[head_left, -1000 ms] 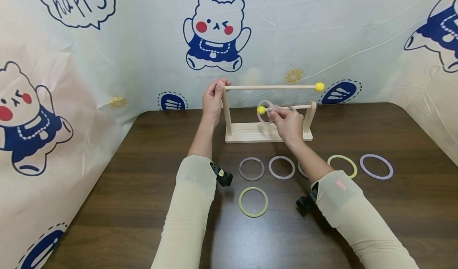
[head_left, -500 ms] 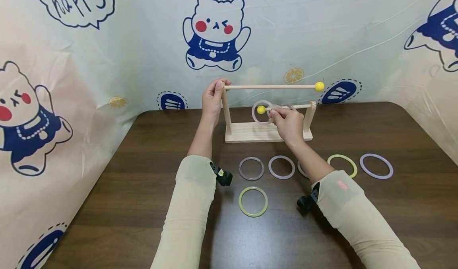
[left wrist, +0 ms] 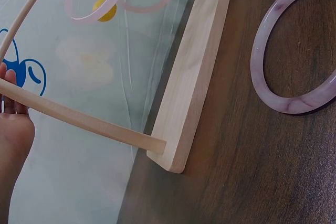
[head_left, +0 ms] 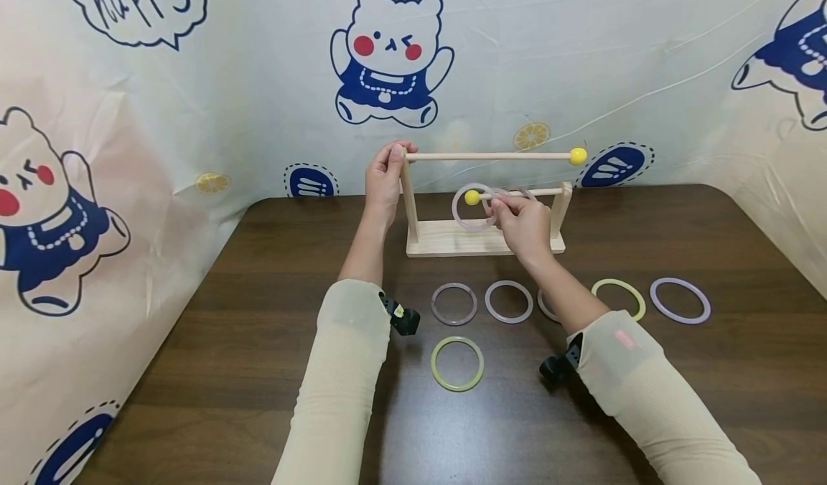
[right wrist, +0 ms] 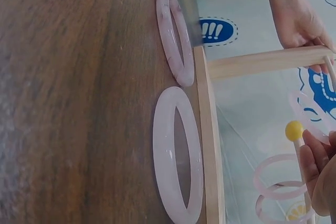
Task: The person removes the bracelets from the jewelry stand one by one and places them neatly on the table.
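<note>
My left hand (head_left: 384,184) grips the top of the left post of a wooden two-rod bangle stand (head_left: 446,239), thumb in front and fingers behind. My right hand (head_left: 526,227) pinches a pale pink bangle (head_left: 455,209) at its right side. In the head view this bangle frames the yellow ball (head_left: 472,197) at the free end of the lower rod. From the right wrist, the held bangle (right wrist: 310,114) appears just off the ball's tip. Two pinkish bangles (right wrist: 278,193) hang on the lower rod behind my right fingers. The upper rod (head_left: 491,156) carries no bangle.
On the brown table (head_left: 258,370) lie a mauve bangle (head_left: 434,313), a pale lilac one (head_left: 508,320), a yellow-green one (head_left: 457,388), another yellow-green one (head_left: 639,302) and a purple one (head_left: 680,318). My right forearm partly covers one more. A printed cloth (head_left: 258,62) hangs behind.
The bangle in my right hand has shifted slightly left around the ball and turned more face-on to the head camera. My left hand keeps its grip on the post.
</note>
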### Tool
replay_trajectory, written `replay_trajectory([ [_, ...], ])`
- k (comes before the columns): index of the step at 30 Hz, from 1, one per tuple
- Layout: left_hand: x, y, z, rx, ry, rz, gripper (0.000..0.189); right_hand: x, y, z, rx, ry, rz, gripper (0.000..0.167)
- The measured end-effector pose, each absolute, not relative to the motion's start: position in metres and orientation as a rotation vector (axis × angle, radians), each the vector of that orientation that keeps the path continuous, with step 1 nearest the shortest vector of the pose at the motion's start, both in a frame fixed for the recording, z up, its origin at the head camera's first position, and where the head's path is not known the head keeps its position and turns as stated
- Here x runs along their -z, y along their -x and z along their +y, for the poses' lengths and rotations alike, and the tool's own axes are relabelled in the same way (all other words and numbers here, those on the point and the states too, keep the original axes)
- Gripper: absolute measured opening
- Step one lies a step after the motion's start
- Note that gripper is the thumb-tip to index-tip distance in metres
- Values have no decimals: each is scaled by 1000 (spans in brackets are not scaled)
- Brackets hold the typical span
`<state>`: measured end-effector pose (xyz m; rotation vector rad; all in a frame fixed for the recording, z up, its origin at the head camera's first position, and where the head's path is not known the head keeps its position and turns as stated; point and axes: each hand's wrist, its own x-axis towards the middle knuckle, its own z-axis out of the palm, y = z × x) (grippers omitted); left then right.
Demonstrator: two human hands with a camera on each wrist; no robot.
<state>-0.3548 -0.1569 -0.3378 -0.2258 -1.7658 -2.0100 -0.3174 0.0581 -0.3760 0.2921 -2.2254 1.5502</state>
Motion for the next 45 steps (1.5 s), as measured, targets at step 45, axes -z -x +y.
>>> replay_trajectory([
  [45, 338, 356, -158, 2016, 216, -1781, 33, 369, 299, 75, -2304, -229, -2390, 32],
])
